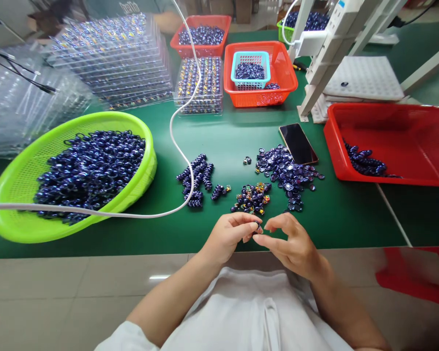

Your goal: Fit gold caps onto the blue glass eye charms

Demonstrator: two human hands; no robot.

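My left hand (229, 235) pinches a small dark-blue shiny piece (256, 226) between thumb and fingertips, near the table's front edge. The fingers cover much of it, so its exact kind is hidden. Close on its right is my right hand (292, 243), thumb and index finger spread apart, one fingertip very near the piece. Just beyond the hands lies a heap of dark-blue pieces with gold and coloured parts (251, 199). Behind that is a pile of flat dark-blue caps (287, 170). Nested stacks of dark-blue rings (195, 180) lie to the left.
A lime-green basket (148, 141) full of dark-blue rings stands at left, a white cable (173, 131) crossing it. Clear trays (131, 78), red baskets (290, 90) and a metal post (320, 73) are behind. A phone (298, 143) touches the caps; a red bin (417, 146) is right.
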